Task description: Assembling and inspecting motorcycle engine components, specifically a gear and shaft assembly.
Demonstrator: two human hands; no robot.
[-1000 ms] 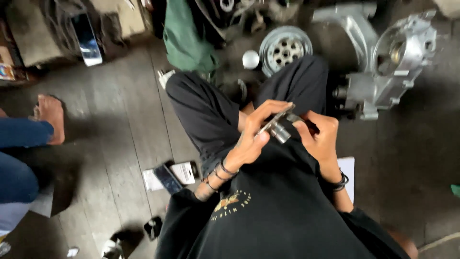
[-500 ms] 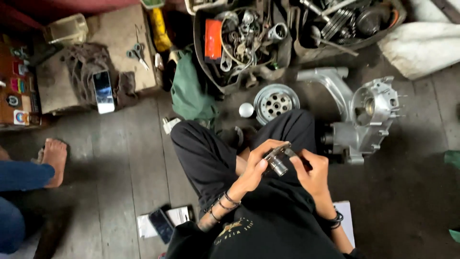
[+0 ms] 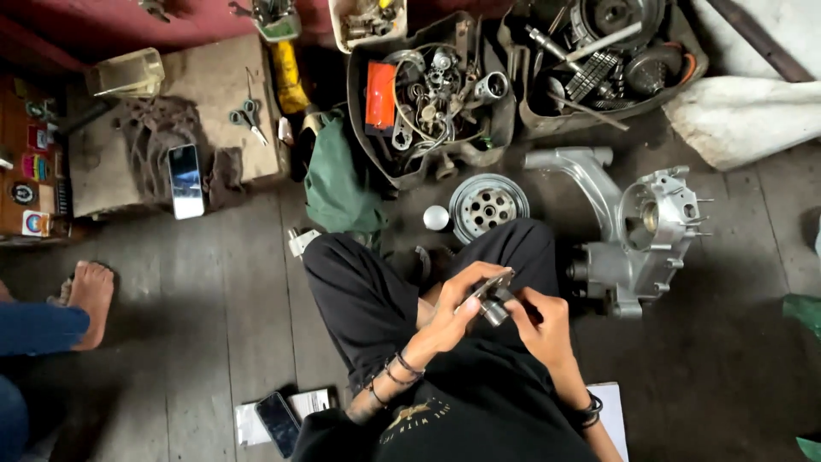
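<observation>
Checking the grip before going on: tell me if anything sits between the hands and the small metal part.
Nothing visible does. The left hand and the right hand both close directly on the small metal part, held above the lap. The engine casing and the round hub lie apart on the floor.

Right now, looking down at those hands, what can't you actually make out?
- Small metal part: head view, half covered by the left hand and right hand; its exact shape is unclear.
- Seated person's lower legs: hidden under the folded black trousers.
- Other person's foot: the body is cut off by the left edge.
- Parts in the black tray: too small and tangled to identify.
</observation>
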